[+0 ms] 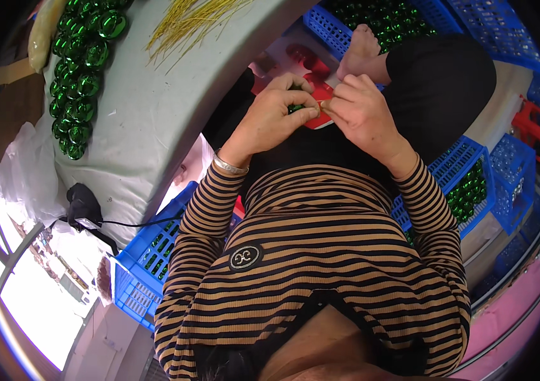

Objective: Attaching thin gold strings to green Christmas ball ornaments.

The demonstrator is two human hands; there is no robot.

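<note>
Both hands meet in front of my lap. My left hand [279, 115] is closed round a small shiny green ball [295, 108], mostly hidden by the fingers. Thumb and forefinger of my right hand [367, 119] are pinched together close to the left fingertips. Something thin and yellowish seems to lie between them, too small to name surely. Beyond the hands a red surface [311, 84] shows. On the cloth-covered table [140, 82] lies a loose bunch of thin yellow strands [190, 25]. A cluster of glossy green balls [79, 89] rests along the table's left side.
A blue crate [140, 286] stands at my left, another blue crate [457, 168] with green balls at my right. Beyond my foot, more green balls [378, 19] fill a crate. A red stool [534, 129] is far right. A black cable [137, 223] crosses near the table edge.
</note>
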